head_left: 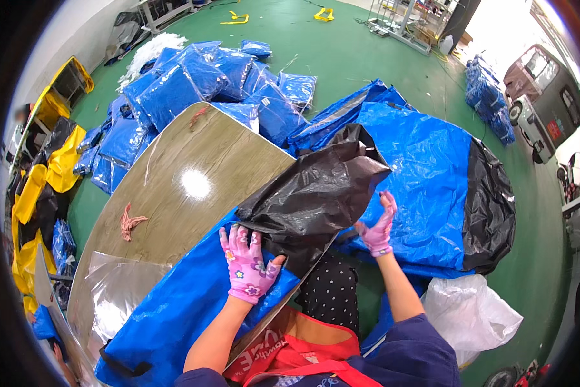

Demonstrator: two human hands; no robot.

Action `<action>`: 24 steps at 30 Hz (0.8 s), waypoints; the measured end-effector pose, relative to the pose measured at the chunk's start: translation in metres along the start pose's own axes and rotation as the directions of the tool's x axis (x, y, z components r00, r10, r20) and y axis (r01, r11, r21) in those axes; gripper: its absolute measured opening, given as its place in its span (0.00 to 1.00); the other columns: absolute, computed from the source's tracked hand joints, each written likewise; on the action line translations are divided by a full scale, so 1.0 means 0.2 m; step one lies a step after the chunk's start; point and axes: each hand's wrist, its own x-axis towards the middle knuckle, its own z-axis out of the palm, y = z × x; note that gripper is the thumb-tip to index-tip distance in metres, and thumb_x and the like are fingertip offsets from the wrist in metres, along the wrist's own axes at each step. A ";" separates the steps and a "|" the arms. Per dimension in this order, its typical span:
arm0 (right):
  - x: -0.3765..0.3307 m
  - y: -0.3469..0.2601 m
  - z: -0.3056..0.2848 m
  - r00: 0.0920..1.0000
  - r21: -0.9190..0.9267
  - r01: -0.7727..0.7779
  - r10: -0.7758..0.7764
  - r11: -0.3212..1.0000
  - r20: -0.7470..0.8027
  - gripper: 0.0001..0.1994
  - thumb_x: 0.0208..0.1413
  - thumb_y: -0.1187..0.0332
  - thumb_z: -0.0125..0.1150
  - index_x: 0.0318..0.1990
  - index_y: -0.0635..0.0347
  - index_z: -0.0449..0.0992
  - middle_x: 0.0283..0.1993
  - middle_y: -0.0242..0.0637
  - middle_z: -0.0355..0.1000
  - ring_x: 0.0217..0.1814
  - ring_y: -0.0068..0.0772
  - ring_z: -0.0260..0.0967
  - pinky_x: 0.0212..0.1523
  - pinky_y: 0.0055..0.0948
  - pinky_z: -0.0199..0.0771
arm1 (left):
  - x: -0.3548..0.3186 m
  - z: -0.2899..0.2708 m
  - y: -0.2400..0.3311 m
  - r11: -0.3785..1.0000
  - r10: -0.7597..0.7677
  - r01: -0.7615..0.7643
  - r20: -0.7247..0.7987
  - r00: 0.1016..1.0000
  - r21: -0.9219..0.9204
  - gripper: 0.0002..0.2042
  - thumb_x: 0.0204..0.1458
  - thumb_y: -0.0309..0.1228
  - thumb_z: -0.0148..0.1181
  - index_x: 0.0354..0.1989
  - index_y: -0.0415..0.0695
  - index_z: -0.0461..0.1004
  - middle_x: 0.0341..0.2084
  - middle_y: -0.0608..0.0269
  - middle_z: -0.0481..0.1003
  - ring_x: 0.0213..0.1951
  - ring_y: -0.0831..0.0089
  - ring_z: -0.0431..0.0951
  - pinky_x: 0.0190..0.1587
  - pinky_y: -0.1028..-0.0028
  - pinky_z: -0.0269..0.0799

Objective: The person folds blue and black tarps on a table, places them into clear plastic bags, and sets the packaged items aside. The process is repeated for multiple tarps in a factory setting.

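A long blue and black plastic sheet, folded into a band, lies across the near side of a wood-look table. Its black end rises loosely and bulges past the table's right edge. My left hand, in a pink flowered glove, rests on the sheet where blue meets black, fingers stretched out. My right hand, gloved alike, is beside the black end with thumb and fingers apart; nothing shows in it. To its right spreads a large blue sheet with a black end.
Clear bags of folded blue sheets are heaped beyond the table. A pink rag and clear plastic film lie on the tabletop. A white sack stands at the right; a small vehicle is at far right. Yellow sheets hang at left.
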 end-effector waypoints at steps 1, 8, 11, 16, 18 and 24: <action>0.02 -0.04 0.06 0.988 0.019 -0.116 0.118 0.993 -0.098 0.36 0.54 0.46 0.61 0.60 0.66 0.60 0.65 0.54 0.56 0.67 0.51 0.56 0.63 0.43 0.59 | -0.01 0.00 -0.01 1.000 -0.001 0.001 0.002 1.000 0.028 0.35 0.41 0.53 0.63 0.49 0.34 0.68 0.51 0.41 0.63 0.61 0.43 0.57 0.67 0.40 0.39; 0.15 0.04 0.24 0.995 0.130 0.062 -0.052 0.990 -0.080 0.28 0.59 0.53 0.57 0.58 0.66 0.65 0.69 0.57 0.51 0.71 0.57 0.50 0.68 0.46 0.51 | -0.05 0.04 -0.04 0.999 -0.006 0.004 0.047 0.999 0.044 0.36 0.48 0.56 0.56 0.54 0.33 0.64 0.54 0.36 0.60 0.63 0.36 0.52 0.67 0.41 0.38; 0.09 0.03 0.27 0.968 0.350 -0.241 0.199 0.905 0.152 0.28 0.51 0.62 0.65 0.58 0.64 0.67 0.70 0.55 0.50 0.71 0.56 0.50 0.69 0.46 0.52 | -0.05 0.04 -0.04 0.999 0.004 -0.007 0.050 0.999 0.052 0.37 0.48 0.56 0.56 0.55 0.33 0.63 0.55 0.37 0.59 0.63 0.37 0.53 0.66 0.40 0.38; 0.23 -0.01 0.19 0.965 0.433 -0.245 0.260 0.867 0.026 0.19 0.47 0.83 0.56 0.48 0.61 0.77 0.52 0.49 0.73 0.56 0.42 0.71 0.56 0.32 0.72 | -0.05 0.05 -0.04 0.998 0.000 -0.003 0.052 0.999 0.059 0.35 0.47 0.56 0.56 0.51 0.33 0.66 0.53 0.37 0.61 0.62 0.38 0.54 0.66 0.40 0.38; 0.43 -0.05 0.04 0.901 0.245 -0.356 0.262 0.902 0.346 0.19 0.44 0.85 0.52 0.45 0.64 0.79 0.40 0.42 0.79 0.46 0.34 0.77 0.53 0.27 0.73 | -0.07 0.05 -0.06 0.997 -0.007 0.005 0.024 1.000 0.081 0.35 0.45 0.56 0.58 0.48 0.34 0.68 0.51 0.38 0.61 0.61 0.39 0.55 0.66 0.39 0.39; 0.97 0.12 -0.12 0.505 0.324 -0.366 -0.106 0.872 0.857 0.21 0.45 0.50 0.59 0.20 0.63 0.73 0.17 0.30 0.66 0.22 0.18 0.63 0.23 0.24 0.60 | -0.03 -0.01 -0.04 0.999 0.033 -0.036 0.134 0.990 0.023 0.41 0.44 0.66 0.52 0.54 0.39 0.67 0.51 0.46 0.64 0.61 0.44 0.56 0.67 0.41 0.35</action>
